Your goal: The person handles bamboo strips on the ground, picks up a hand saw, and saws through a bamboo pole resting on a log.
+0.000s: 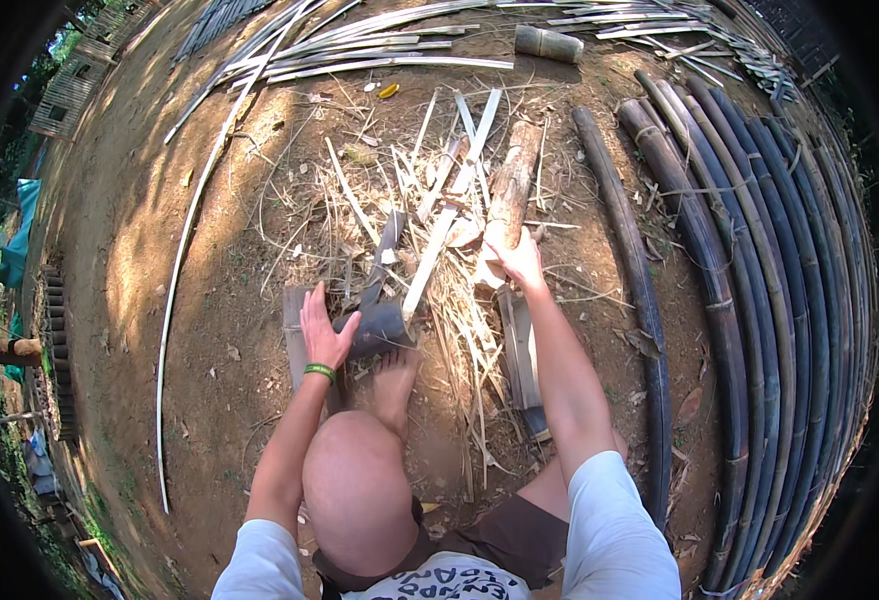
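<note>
My right hand (520, 262) is closed round the near end of a short, thick piece of wood (516, 182), light brown with rough bark, which points away from me. My left hand (326, 332) has its fingers stretched out, with the thumb against a short dark bamboo section (378, 330). That section lies sideways by my bare foot (396, 385), its cut end facing right. Between my hands lies a heap of thin bamboo shavings (465, 310) with pale split strips (440, 250) across it. A dark split bamboo piece (385, 250) rests just beyond the section.
Long dark bamboo poles (760, 300) are stacked on the right, with a single pole (625, 280) nearer me. Split strips (380, 50) lie at the far side beside a short bamboo length (549, 44). A long thin strip (192, 230) curves along the left.
</note>
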The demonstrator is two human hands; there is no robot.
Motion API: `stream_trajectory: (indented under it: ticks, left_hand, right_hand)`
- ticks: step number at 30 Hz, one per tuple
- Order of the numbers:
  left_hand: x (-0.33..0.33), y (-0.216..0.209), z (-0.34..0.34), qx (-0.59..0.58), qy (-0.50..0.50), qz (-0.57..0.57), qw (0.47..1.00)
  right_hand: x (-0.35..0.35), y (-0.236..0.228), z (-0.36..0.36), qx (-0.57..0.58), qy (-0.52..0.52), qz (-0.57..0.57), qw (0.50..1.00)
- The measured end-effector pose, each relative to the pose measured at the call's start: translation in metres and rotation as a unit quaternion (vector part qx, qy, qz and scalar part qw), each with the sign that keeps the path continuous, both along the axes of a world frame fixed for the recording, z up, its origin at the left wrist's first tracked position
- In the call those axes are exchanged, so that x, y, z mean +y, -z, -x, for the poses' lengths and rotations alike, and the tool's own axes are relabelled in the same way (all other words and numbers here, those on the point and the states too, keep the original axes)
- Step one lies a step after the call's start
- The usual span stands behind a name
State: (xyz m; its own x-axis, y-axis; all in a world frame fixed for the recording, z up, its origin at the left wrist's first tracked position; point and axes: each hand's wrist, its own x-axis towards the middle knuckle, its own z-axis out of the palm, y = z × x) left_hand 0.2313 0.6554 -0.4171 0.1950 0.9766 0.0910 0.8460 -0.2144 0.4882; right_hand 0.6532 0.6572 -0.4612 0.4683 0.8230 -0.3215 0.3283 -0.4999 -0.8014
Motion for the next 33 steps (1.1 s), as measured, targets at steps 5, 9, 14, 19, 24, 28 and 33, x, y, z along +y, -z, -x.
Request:
stream_trajectory:
  ticks: [5,9,14,19,24,28,33]
  left_hand:
    - [0.168,0.063,-0.062,-0.017,0.017,-0.036,0.999]
    - [0.269,0.122,-0.096,0.07,-0.128,0.004,0.989]
    - [0.299,0.154,-0.117,0.152,-0.203,0.053,0.966]
    - [0.297,0.151,-0.12,0.147,-0.172,0.045,0.973]
    - [0.3,0.146,-0.116,0.117,-0.154,0.065,0.979]
    - [0.299,0.146,-0.112,0.099,-0.137,0.059,0.984]
    - [0.3,0.15,-0.104,0.138,-0.131,0.062,0.98]
  right_hand:
    - [0.048,0.035,0.034,-0.212,0.141,-0.029,0.966]
    - [0.032,0.027,0.034,-0.21,0.057,-0.103,0.971]
    - [0.108,-0.025,-0.01,-0.266,0.041,-0.036,0.963]
    - [0.319,-0.007,-0.092,-0.385,-0.058,-0.118,0.913]
    - [0.471,0.029,-0.138,-0.462,-0.137,-0.03,0.876]
    - [0.517,0.039,-0.15,-0.501,-0.129,0.066,0.853]
    - [0.525,0.041,-0.121,-0.509,-0.171,0.117,0.836]
